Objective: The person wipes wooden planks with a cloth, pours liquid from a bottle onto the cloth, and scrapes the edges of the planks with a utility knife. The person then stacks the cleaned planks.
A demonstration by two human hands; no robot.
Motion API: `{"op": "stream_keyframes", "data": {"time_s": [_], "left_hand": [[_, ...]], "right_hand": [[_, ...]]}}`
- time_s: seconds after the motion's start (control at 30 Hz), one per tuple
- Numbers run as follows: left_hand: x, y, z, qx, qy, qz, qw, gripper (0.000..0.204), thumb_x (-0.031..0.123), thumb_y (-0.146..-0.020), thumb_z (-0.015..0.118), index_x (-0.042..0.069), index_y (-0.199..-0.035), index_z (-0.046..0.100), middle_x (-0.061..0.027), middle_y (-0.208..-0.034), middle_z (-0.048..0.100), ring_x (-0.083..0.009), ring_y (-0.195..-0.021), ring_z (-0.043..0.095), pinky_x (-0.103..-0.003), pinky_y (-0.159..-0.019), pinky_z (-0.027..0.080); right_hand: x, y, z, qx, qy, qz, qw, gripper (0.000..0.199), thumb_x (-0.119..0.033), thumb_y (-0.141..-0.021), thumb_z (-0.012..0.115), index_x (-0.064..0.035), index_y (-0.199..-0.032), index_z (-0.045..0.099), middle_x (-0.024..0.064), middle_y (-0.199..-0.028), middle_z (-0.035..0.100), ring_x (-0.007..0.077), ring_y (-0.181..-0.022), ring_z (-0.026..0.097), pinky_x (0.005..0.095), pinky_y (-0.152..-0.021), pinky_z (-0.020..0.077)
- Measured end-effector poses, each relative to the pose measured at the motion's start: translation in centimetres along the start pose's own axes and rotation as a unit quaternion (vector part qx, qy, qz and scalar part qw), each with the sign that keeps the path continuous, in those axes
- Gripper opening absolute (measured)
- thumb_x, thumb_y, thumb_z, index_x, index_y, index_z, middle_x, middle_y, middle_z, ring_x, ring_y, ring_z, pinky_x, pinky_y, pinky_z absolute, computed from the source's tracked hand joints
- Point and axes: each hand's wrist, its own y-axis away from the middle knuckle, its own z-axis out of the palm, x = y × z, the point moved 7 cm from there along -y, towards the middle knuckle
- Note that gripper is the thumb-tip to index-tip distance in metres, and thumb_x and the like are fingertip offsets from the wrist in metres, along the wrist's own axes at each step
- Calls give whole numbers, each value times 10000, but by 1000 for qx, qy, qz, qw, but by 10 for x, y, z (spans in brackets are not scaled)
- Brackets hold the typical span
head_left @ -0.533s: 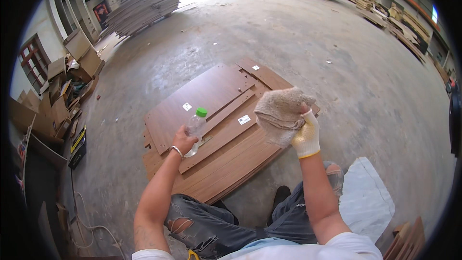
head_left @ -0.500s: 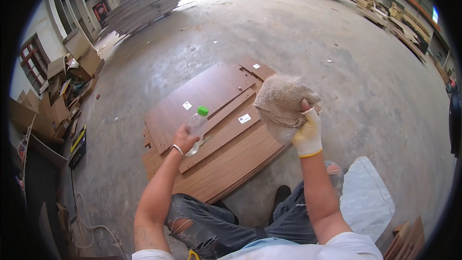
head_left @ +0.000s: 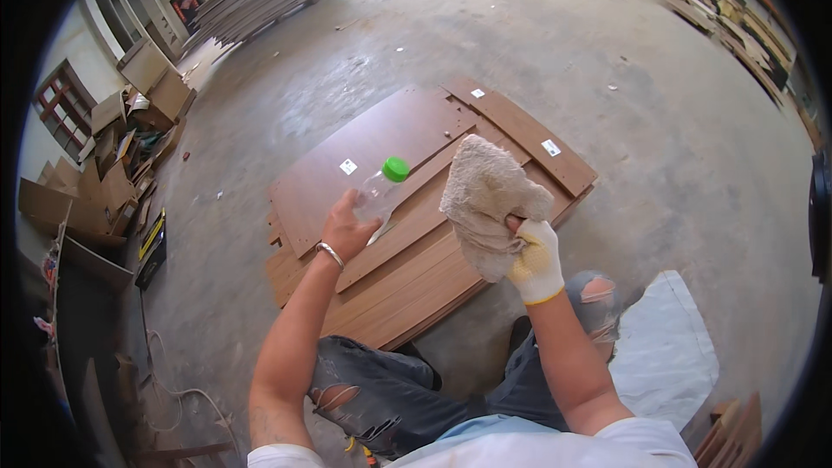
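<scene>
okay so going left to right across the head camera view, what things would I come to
Pile of brown cardboard boxes, bare left hand, clear plastic bottle with a green cap, fuzzy beige cloth, right hand in a white-and-yellow knit glove, flat pale sheet.

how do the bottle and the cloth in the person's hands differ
The bottle is clear with a green cap; the cloth is beige-brown. The bottle looks smooth, while the cloth is fuzzy and creased. The bottle is in the bare left hand, the cloth in the gloved right hand. Both are held over brown boards.
</scene>
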Motion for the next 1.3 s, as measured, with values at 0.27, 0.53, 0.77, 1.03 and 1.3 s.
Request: {"op": "stream_keyframes", "data": {"time_s": [0.27,0.53,0.77,1.03,1.3], "left_hand": [[46,6,-6,-45,-193,56,978,528,169,-747,793,43,-1236,638,-188,-1222,694,-391,-1183,633,-473,-1051,490],[88,4,11,-69,-312,147,936,477,107,-721,758,84,-1183,642,-128,-1232,684,-342,-1249,600,-490,-1145,413],[98,0,27,-81,-347,161,920,453,58,-771,752,94,-1204,624,-97,-1262,659,-315,-1312,563,-548,-1213,338],[106,-2,15,-42,-373,174,911,310,-10,-800,684,94,-1092,669,-74,-1174,686,-307,-1274,580,-537,-1233,295],[116,7,26,-44,-383,211,898,264,-6,-822,658,99,-1062,689,-67,-1090,687,-279,-1200,612,-516,-1205,317]], "right_hand": [[89,-11,-38,119,-220,153,956,439,-317,-1072,543,-33,-1405,582,213,-1412,625,423,-1281,611,598,-1123,479],[88,-7,-37,58,-268,156,949,416,-273,-1073,559,-34,-1413,564,185,-1385,640,376,-1272,625,553,-1122,491],[108,-8,-77,98,-190,189,959,427,-133,-1020,563,21,-1417,542,213,-1360,642,387,-1249,640,547,-1124,502],[105,4,-71,53,-197,205,957,391,-163,-1044,558,15,-1392,576,182,-1347,667,349,-1246,651,512,-1123,502],[99,15,-71,25,-202,217,955,444,-262,-1075,550,-21,-1448,540,167,-1405,640,337,-1289,626,511,-1145,478]]}}
